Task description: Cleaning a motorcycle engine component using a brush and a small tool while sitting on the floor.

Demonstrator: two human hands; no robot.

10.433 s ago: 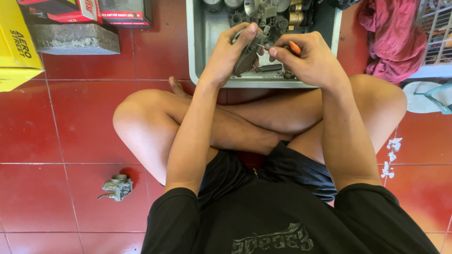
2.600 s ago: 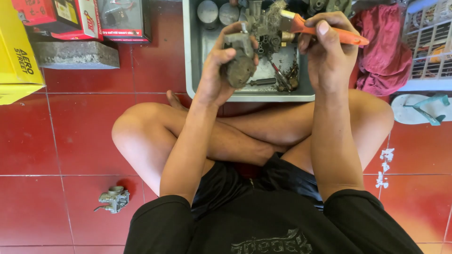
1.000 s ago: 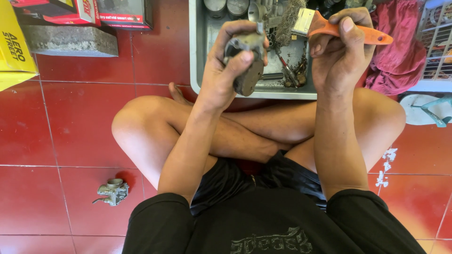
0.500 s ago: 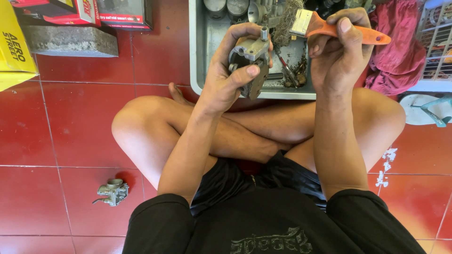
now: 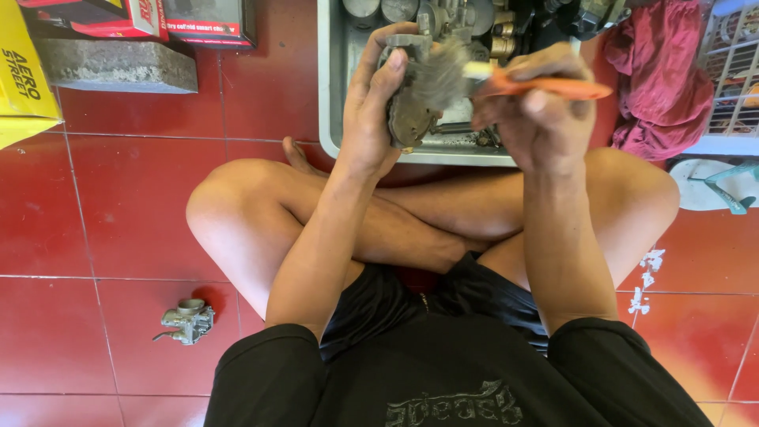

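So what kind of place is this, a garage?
Probably a small repair workshop on a tiled floor. The left hand holds a carburetor that a brush scrubs over a grey tray of metal parts. Another carburetor lies on the red tiles.

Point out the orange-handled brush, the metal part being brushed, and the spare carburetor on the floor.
orange-handled brush [image 5: 545, 85], head view, on the orange handle.
metal part [image 5: 407, 119], head view, on its rounded lower body.
spare carburetor [image 5: 186, 320], head view, on its body's middle.
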